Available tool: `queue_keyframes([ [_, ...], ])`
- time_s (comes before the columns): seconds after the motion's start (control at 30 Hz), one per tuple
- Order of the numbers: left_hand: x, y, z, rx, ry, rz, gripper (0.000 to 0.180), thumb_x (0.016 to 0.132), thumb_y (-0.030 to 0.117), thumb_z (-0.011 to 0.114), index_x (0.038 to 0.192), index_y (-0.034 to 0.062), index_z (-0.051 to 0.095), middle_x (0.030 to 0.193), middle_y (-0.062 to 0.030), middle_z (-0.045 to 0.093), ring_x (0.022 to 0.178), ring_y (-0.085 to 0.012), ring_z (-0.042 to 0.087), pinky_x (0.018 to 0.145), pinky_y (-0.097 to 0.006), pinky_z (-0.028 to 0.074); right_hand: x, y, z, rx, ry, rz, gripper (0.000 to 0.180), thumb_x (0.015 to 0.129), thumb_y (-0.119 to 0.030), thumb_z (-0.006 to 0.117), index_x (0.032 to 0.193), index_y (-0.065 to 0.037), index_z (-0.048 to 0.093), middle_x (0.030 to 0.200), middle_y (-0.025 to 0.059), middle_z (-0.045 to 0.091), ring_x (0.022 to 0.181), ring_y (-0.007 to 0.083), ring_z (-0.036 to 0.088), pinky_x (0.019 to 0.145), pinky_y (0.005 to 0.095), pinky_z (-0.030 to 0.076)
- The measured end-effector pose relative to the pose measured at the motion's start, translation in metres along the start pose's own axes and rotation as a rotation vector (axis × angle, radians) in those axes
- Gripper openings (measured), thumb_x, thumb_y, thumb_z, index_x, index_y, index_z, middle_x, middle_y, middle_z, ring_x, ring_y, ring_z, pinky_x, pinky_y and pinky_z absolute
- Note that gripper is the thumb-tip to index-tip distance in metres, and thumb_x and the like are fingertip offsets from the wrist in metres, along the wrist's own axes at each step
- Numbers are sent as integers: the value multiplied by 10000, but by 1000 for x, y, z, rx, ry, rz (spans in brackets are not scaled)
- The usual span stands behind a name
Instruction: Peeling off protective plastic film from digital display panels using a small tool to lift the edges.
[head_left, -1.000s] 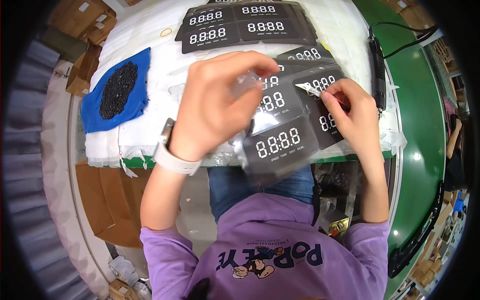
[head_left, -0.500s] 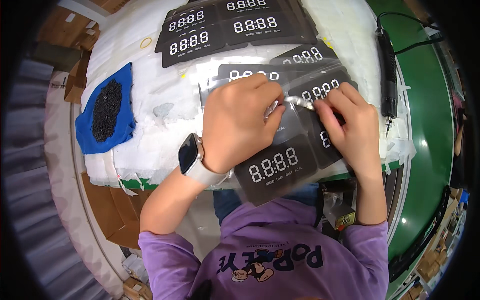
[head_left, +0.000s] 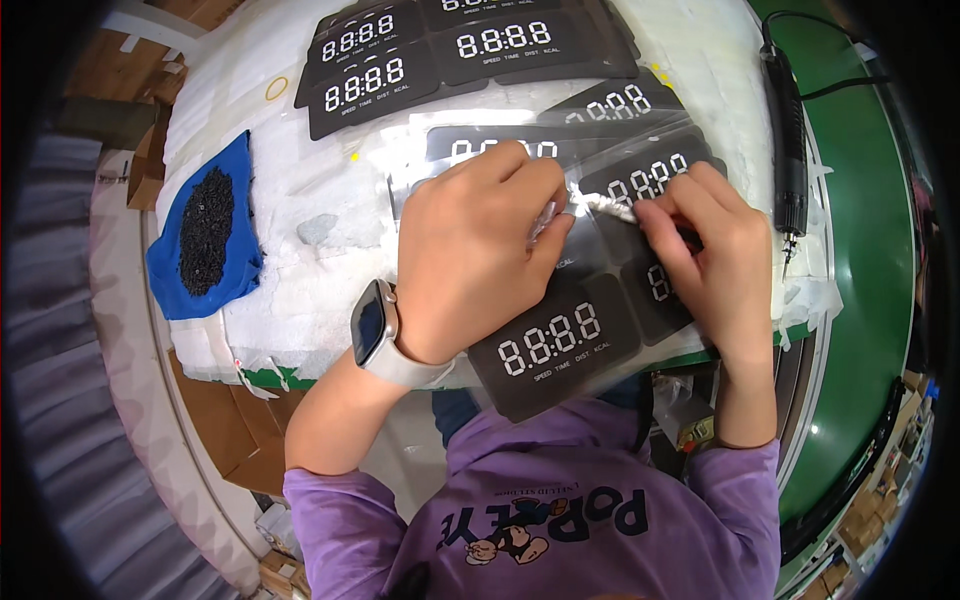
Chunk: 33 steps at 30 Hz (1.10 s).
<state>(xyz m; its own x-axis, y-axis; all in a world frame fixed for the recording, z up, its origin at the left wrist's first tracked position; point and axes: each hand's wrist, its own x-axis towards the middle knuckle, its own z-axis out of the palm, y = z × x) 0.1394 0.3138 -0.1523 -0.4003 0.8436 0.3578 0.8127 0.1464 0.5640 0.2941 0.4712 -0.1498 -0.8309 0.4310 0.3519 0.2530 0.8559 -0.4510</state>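
Between my hands stretches a twisted strip of clear, whitish plastic film. My left hand is closed on its left end, with crumpled film showing at the thumb. The thumb and fingers of my right hand pinch the other end. Below both hands lie several black display panels with white digit shapes, partly under clear film. My hands hide parts of those panels. A watch with a pale strap is on my left wrist.
More black panels overlap at the far side of the white-padded table. A blue cloth holding a heap of small black screws lies at the left. On the right rests a black electric screwdriver with its cable.
Both hands still grip the twisted strip, nearly in the same place. My right hand sits slightly farther right. The view has shifted a little.
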Motion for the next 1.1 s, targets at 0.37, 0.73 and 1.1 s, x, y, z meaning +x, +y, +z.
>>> queue_keyframes([
  [0.37,0,1,1,16,19,4,170,747,43,793,831,53,646,789,-92,612,692,-311,625,603,-380,485,-3,1,3,37,34,40,203,862,-134,767,778,-43,607,762,85,616,604,300,634,518,385,466],
  [0.73,0,1,1,13,-11,-15,165,752,42,794,844,51,657,802,-92,623,710,-311,638,619,-376,497,0,6,-1,61,-35,-50,178,860,-106,748,791,-40,597,774,98,575,608,333,610,525,421,468],
  [1.1,4,2,2,-50,-65,18,207,763,-35,769,929,68,700,1008,-81,646,793,-301,678,684,-379,531,-6,10,2,57,9,-236,191,858,-115,769,806,-46,599,784,87,538,565,319,587,495,420,448],
])
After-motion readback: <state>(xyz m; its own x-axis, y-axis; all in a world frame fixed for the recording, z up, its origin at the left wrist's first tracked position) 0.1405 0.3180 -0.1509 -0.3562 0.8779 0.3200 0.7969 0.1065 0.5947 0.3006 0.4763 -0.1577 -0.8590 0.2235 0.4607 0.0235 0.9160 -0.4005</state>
